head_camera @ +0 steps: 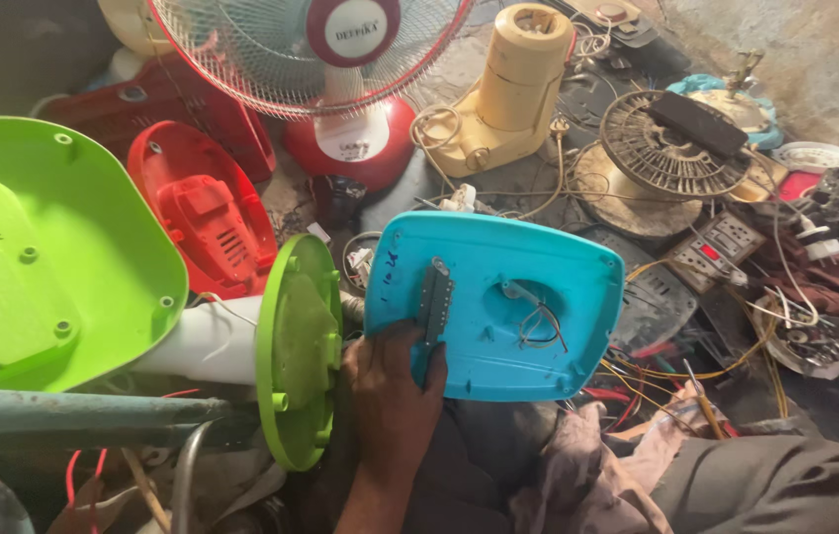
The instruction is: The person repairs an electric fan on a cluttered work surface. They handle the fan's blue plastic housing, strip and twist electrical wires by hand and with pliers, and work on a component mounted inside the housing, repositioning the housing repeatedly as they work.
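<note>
My left hand (392, 396) grips the lower left edge of a turquoise plastic fan base (538, 277), which is tilted up with its underside facing me. My thumb rests by a grey ribbed strip (433, 302) on that underside. Loose wires (538, 326) show in the base's round central recess. Just left of my hand stands a lime green round fan base (299, 346) on a white column (207, 341). My right hand is out of sight.
A large lime green base cover (44, 257) fills the left side, with red fan bases (207, 213) behind it. A red and white fan (340, 59), a cream mixer body (513, 89), a bare motor grille (662, 148), a socket board (716, 247) and tangled wires lie beyond. A grey pipe (73, 415) crosses the lower left.
</note>
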The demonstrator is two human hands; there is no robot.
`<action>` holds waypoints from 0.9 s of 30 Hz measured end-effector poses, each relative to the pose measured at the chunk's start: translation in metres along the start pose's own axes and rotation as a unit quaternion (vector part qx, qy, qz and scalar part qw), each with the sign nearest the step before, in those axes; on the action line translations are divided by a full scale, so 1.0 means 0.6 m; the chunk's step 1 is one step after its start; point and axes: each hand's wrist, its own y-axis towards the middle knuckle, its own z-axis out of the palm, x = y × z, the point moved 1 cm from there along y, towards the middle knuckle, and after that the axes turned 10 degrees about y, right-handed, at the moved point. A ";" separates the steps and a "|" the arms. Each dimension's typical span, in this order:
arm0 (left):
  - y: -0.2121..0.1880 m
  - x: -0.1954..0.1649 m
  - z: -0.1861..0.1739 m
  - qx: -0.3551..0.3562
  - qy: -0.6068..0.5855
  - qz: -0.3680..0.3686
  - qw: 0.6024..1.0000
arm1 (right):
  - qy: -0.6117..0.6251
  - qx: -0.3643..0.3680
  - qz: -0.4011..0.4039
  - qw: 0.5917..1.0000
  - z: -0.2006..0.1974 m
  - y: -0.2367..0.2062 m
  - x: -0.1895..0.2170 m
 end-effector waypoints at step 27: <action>-0.011 -0.003 -0.036 0.004 0.110 -0.039 0.993 | 0.126 0.459 0.115 0.872 0.122 -0.149 0.109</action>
